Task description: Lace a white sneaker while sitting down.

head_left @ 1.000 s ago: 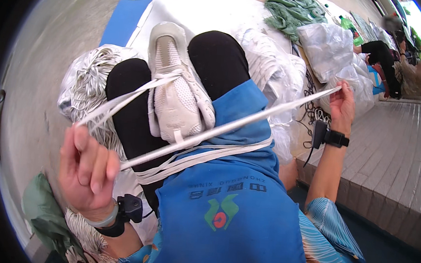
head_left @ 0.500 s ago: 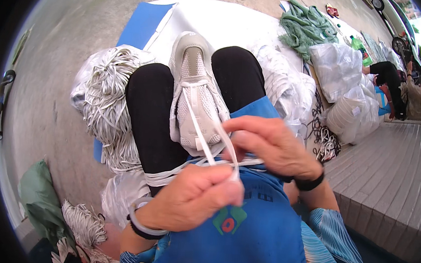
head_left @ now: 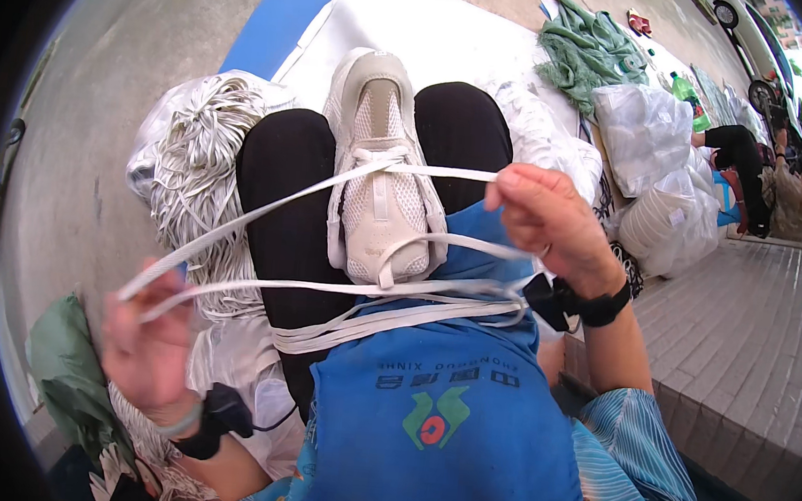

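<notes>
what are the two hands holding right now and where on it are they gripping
Both hold the white flat cord that loops around the shoe. The left hand grips the strands at their left end; the right hand pinches a strand at the right, by its fingertips.

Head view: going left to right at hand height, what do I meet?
Green cloth → left hand pinching the white strap → white sneaker → right hand → stuffed white bags → seated person.
</notes>
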The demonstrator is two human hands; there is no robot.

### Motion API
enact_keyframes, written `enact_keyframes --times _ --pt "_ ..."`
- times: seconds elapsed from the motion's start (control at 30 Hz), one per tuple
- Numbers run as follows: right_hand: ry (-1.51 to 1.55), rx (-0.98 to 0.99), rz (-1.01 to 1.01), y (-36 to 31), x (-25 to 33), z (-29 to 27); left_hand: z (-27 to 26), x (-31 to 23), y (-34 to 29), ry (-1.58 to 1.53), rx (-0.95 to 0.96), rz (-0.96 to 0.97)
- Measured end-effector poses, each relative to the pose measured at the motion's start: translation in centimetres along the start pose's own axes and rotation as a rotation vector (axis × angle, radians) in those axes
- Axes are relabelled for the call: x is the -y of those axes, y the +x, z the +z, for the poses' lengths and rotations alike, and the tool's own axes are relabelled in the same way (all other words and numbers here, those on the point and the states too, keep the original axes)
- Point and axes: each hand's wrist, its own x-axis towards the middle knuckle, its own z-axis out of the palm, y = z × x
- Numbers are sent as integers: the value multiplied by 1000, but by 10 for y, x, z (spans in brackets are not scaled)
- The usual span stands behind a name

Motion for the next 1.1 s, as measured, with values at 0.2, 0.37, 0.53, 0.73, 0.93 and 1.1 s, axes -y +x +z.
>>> enact_keyframes --times 0.2,0.37,0.53,0.73,0.93,1.1 --pt "102 -39 85 0 -18 -68 -110 -115 -62 146 -862 556" --pt "-45 -277 6 14 -26 -115 -172 -218 -138 201 -679 710" --pt "-79 -511 -26 31 -37 -154 -200 -282 -220 388 -1170 1025" --pt "-807 -759 -109 39 -35 -158 -204 -278 -230 276 -761 792" --pt "-724 -417 -402 24 -21 -73 -90 -97 -48 930 -641 175" --pt "-1347 -370 -843 33 -24 0 6 54 55 1234 -123 -106"
